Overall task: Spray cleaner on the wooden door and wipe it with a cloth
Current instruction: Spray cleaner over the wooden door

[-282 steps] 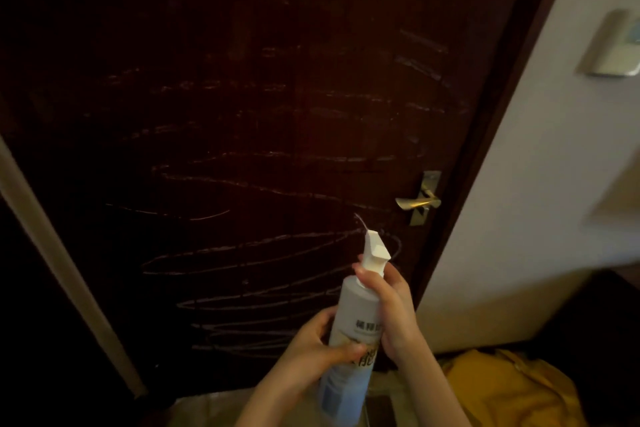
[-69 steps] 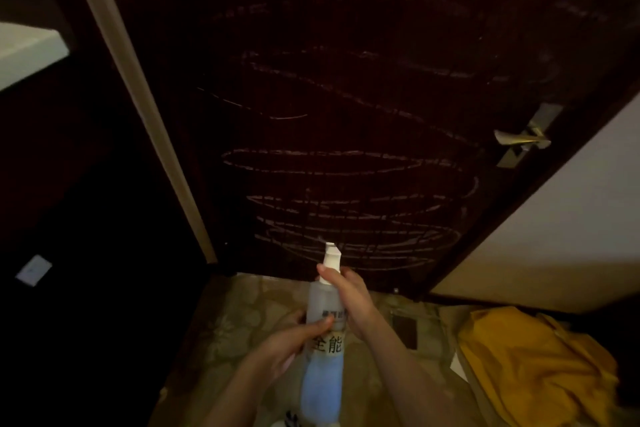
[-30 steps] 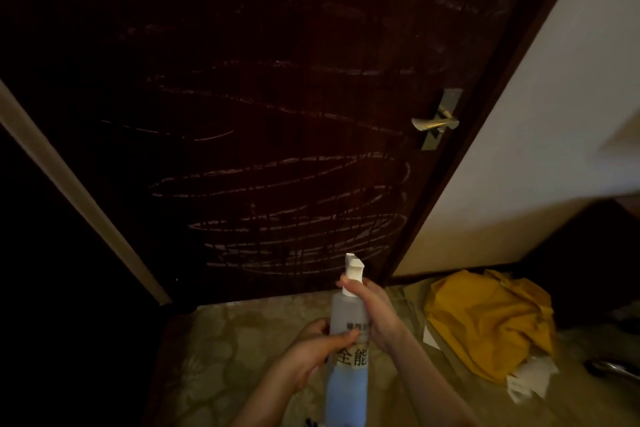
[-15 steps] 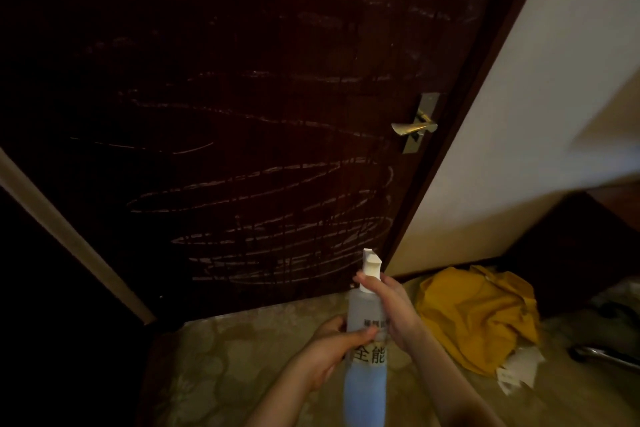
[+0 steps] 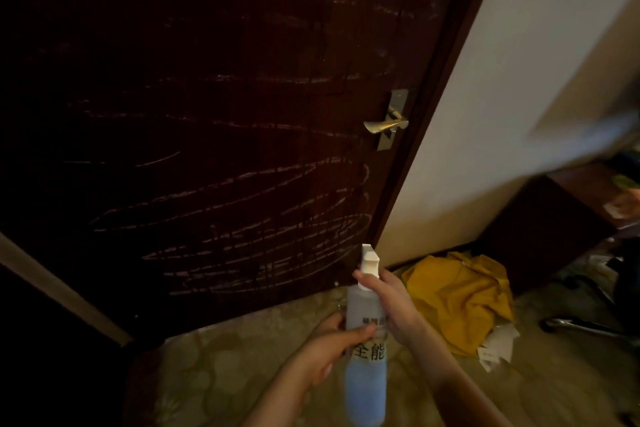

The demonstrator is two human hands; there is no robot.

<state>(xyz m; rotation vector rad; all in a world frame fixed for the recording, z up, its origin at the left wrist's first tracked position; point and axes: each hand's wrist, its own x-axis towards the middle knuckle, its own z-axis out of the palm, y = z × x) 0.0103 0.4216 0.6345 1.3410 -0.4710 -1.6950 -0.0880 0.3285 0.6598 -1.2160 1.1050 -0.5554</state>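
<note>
A dark wooden door [image 5: 214, 108] covered in pale scribbled lines fills the upper left. I hold a clear spray bottle [image 5: 366, 371] of blue liquid upright in front of its lower part, the white nozzle [image 5: 369, 262] facing the door. My right hand [image 5: 388, 302] grips the neck just under the trigger. My left hand [image 5: 332, 348] grips the body at the label. A yellow cloth [image 5: 460, 298] lies crumpled on the floor to the right.
A brass lever handle [image 5: 386, 123] sits at the door's right edge, beside a white wall [image 5: 491, 122]. Paper scraps [image 5: 495, 347] lie by the cloth. A dark cabinet [image 5: 554, 222] stands at right. Patterned flooring [image 5: 214, 378] lies below.
The view has swung from side to side across the door. Both hands keep the same hold on the bottle, which sits low near the floor after being higher 9 seconds ago.
</note>
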